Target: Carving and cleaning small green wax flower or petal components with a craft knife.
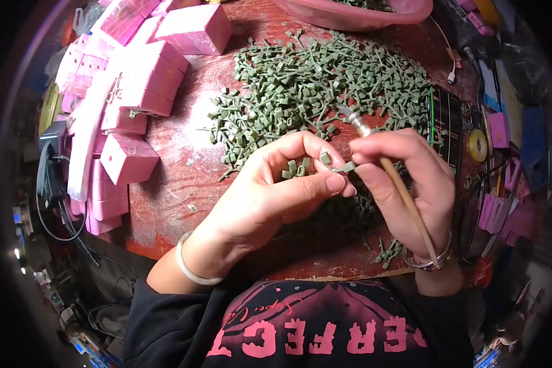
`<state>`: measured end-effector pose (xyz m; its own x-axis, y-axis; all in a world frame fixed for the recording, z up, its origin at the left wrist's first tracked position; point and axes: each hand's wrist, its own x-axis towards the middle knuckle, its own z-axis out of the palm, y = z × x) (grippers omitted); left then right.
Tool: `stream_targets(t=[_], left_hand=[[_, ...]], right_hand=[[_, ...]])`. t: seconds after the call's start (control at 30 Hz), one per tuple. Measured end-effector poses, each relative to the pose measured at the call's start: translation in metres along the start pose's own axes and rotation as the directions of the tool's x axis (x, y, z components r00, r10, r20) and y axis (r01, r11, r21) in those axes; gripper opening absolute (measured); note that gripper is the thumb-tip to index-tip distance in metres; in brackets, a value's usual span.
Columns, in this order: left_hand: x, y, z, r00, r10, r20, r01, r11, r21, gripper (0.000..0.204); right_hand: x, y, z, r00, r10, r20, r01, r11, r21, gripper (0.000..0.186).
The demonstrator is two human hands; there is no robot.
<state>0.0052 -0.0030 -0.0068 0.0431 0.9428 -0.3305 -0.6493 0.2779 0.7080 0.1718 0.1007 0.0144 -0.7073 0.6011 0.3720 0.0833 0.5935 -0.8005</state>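
Note:
My left hand (270, 190) is closed in front of a pile of small green pieces (325, 76), each a squarish block on a thin stem. Its thumb and index finger pinch one such green piece (334, 164), and several more lie in the curl of its fingers. Close beside it, my right hand (411, 184) grips a slim wooden-handled tool (405, 193) that slants across the palm. The tool's silvery metal end points up and away, over the pile. The right thumb and index finger meet the end of the pinched piece.
Pink blocks (150, 76) are stacked along the left side. A pink basin (356, 13) with more green pieces stands at the far edge of the worn red table (159, 214). To the right lie a dark panel (446, 122), a yellow tape roll (478, 145) and a white cable plug (452, 77).

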Motion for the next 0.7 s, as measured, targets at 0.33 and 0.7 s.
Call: stream_targets(t=[0.33,0.7], left_hand=[[0.002,0.009,-0.001,0.998,-0.042,0.035,0.05,0.959,-0.279,0.008],[0.001,0.009,0.001,0.999,-0.045,0.009,0.046,0.964,-0.261,0.008]], right_hand=[[0.0,-0.001,-0.011,0.952,-0.3,-0.06,0.298,0.954,-0.038,0.026],[-0.002,0.003,-0.006,0.93,-0.367,0.006,0.366,0.925,-0.1,0.022]])
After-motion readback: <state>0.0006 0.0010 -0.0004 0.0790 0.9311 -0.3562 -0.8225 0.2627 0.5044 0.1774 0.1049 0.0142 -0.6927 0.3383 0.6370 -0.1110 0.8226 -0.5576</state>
